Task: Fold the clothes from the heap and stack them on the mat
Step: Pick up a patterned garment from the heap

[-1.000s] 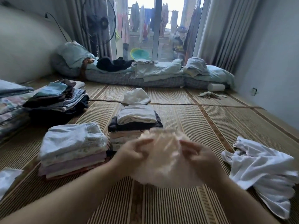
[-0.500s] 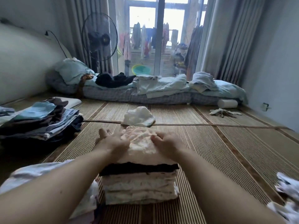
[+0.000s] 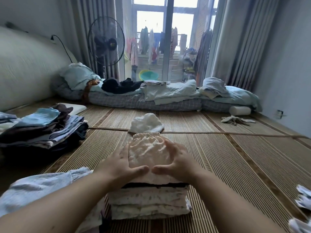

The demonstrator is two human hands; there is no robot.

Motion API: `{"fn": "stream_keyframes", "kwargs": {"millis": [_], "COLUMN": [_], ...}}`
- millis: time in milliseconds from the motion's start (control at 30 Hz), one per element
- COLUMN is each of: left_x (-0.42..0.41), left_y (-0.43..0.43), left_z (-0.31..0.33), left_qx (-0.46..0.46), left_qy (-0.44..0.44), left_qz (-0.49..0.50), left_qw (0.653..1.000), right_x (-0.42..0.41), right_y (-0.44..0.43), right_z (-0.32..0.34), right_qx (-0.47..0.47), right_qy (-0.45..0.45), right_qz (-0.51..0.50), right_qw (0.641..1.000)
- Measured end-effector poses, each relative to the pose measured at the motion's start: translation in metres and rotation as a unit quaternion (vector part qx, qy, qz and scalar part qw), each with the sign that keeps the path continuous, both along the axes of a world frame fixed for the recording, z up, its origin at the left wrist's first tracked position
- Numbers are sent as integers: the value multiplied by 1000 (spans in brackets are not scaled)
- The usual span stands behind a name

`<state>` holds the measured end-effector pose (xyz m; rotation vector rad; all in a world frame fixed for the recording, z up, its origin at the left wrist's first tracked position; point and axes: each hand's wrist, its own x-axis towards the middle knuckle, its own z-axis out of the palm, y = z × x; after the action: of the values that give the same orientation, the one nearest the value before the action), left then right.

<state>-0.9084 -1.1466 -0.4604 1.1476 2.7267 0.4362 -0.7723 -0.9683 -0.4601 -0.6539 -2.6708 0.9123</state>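
Change: the peach garment [image 3: 148, 152], held in the air one second ago, now lies on top of the stack [image 3: 148, 202]. Both hands have slid from its middle out to its sides.
Left hand [image 3: 122, 167]: spread flat, palm down, pressing the garment's 9 o'clock edge. The thumb reaches in along the near edge.
Right hand [image 3: 178, 163]: spread flat, palm down, pressing the 3 o'clock edge. Its thumb lies tip to tip with the left thumb at 6 o'clock; whether the tips touch cannot be told.
Peach garment: folded and crinkled, with its gathered band at 12 o'clock. It covers the top of the stack.
Stack: pale folded layers with one dark layer just under the peach garment. It stands on the mat [image 3: 235, 157], straight ahead of the person.
White garment [image 3: 146, 123]: crumpled on the mat, just beyond the stack at 12 o'clock.
Pale blue pile [image 3: 42, 187]: folded, beside the stack at 8 o'clock, partly behind the left forearm.
Dark pile [image 3: 42, 130]: folded mixed clothes at 10 o'clock, well apart from the stack.
Heap [image 3: 303, 199]: white cloth at 4 o'clock, cut off by the frame edge.
Bedding [image 3: 151, 96]: laid across the far end of the mat at 12 o'clock, with loose clothes on it.
Fan [image 3: 106, 41]: upright behind the bedding at 11 o'clock.
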Motion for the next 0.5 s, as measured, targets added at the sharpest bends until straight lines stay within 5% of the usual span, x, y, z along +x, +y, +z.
{"fn": "stream_keyframes", "kwargs": {"millis": [233,500], "left_x": [26,173], "left_y": [-6,40], "left_z": [21,1], "left_qx": [15,4], "left_qy": [43,99], "left_qz": [-17,-229], "left_qw": [999,968], "right_x": [30,221], "right_y": [-12,-8], "right_z": [26,3], "right_qx": [65,29], "right_qy": [-31,-75], "right_qz": [-30,-130], "right_qw": [997,988]}}
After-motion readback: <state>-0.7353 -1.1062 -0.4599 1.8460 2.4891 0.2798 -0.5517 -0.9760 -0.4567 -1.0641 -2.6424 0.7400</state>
